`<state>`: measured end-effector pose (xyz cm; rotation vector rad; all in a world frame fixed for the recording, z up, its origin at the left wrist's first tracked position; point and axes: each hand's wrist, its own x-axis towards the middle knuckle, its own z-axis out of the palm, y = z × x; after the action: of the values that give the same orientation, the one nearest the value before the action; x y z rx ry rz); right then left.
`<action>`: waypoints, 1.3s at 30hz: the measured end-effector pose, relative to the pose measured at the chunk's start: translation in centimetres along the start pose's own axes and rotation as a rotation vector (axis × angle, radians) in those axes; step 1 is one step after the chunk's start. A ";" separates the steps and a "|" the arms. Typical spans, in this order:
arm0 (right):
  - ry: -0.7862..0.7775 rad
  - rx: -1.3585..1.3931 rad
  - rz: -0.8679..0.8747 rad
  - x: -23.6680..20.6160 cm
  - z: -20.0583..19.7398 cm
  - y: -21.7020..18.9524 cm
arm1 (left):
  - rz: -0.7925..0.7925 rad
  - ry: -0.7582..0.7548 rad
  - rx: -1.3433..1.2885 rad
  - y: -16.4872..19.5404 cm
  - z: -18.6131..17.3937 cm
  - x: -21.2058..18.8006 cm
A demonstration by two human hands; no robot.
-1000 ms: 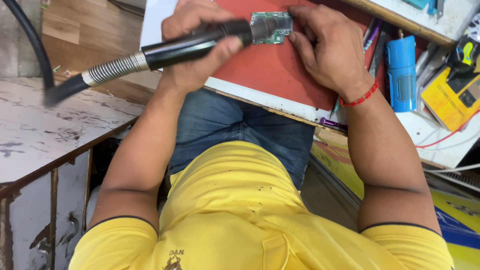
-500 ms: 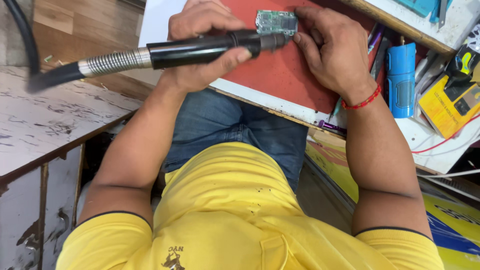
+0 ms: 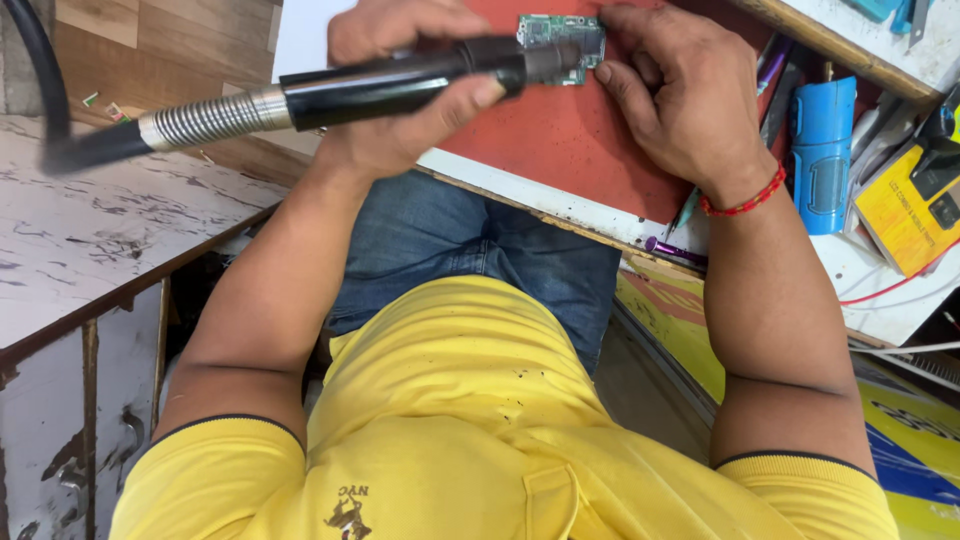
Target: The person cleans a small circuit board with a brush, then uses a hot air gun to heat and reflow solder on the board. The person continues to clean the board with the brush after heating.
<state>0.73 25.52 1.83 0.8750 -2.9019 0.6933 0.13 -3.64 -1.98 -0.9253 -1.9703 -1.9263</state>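
Note:
My left hand [image 3: 385, 140] is wrapped around a black hot-air handpiece [image 3: 380, 88] with a ribbed metal collar and a black hose trailing off to the left. Its nozzle lies over the left part of a small green circuit board [image 3: 562, 28] on a red mat [image 3: 560, 140]. My right hand [image 3: 680, 100], with a red thread bracelet [image 3: 745, 200] on the wrist, rests on the mat. Its fingertips press the board's right edge. My yellow shirt and blue jeans fill the lower view.
A blue cylinder [image 3: 822, 150] and pens lie right of the mat. A yellow meter [image 3: 905, 215] with a red wire sits on the white bench at far right. A worn white table [image 3: 90, 250] stands at the left, above a wooden floor.
The handpiece has tilted flatter, its hose end rising on the left. The nozzle stays at the board, and my right hand keeps its hold on the board's edge.

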 end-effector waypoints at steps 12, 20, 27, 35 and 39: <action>0.022 0.007 -0.028 -0.2 0.2 0.3 | -0.251 0.176 -0.080 -0.4 -0.2 -1.3; 0.032 -0.009 -0.042 -0.4 0.1 0.1 | -0.180 0.131 -0.031 -0.1 0.4 -1.1; 0.068 -0.040 -0.017 -0.2 -0.1 0.0 | -0.199 0.061 -0.085 -0.4 -0.2 -1.1; 0.065 0.014 0.014 -0.5 0.4 0.9 | -0.017 0.054 0.057 -0.5 0.2 -0.4; 0.045 0.025 0.047 -0.6 0.3 0.8 | -0.323 0.206 -0.179 -0.2 0.2 -0.3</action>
<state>0.84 26.27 1.09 0.7854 -2.8885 0.7441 0.23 -3.54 -2.35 -0.4396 -1.9436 -2.2979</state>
